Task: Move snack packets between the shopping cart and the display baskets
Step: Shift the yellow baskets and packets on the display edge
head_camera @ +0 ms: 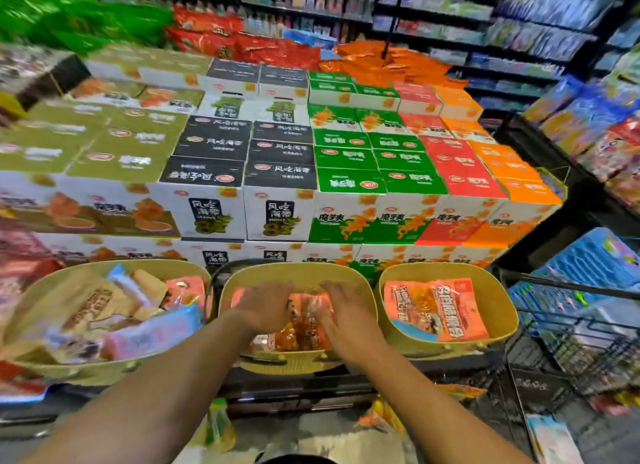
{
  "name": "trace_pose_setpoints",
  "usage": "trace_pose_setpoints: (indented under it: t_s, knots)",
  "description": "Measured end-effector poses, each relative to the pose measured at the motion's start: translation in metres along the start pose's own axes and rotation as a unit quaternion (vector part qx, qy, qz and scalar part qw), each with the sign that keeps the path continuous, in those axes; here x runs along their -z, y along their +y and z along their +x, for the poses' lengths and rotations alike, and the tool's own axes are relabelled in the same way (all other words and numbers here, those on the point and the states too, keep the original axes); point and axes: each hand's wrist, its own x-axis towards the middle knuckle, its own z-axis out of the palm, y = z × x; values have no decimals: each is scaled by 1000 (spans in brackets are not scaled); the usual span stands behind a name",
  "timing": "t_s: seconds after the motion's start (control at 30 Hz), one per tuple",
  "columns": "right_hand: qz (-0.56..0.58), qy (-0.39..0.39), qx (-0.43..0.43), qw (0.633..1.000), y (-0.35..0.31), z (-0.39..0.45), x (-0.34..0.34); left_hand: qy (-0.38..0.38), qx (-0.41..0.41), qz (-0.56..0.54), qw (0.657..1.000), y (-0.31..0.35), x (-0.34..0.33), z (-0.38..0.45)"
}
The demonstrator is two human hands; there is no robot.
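Three tan woven-look plastic baskets sit in a row below a big stack of glossy cardboard snack cartons (277, 172) in green, black, red and orange. Both hands are down in the middle basket (298, 359), the left hand (266, 307) and right hand (343, 311) lying palm-down with fingers loosely spread on crinkly orange snack packets (304, 328); can't tell if they're actually gripping. The right basket (498, 311) holds flat orange packets, the left basket (45, 290) mixed beige and pastel ones. A black wire shopping cart (571, 342) stands just right.
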Motion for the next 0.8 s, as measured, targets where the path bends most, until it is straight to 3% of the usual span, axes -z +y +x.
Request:
trace_pose_setpoints:
  t_s: [0.13,0.37,0.53,0.8]
  knots:
    - [-69,-17,-21,997,12,2,-12,8,5,59,998,-5,-15,11]
    - [-112,-129,-104,980,14,42,-13,-22,32,18,999,-10,-13,17]
    - [-79,-104,-126,983,18,63,-9,18,29,-2,999,-9,-11,11]
    - [41,-54,-143,987,23,72,-2,-3,25,28,999,9,-2,-4]
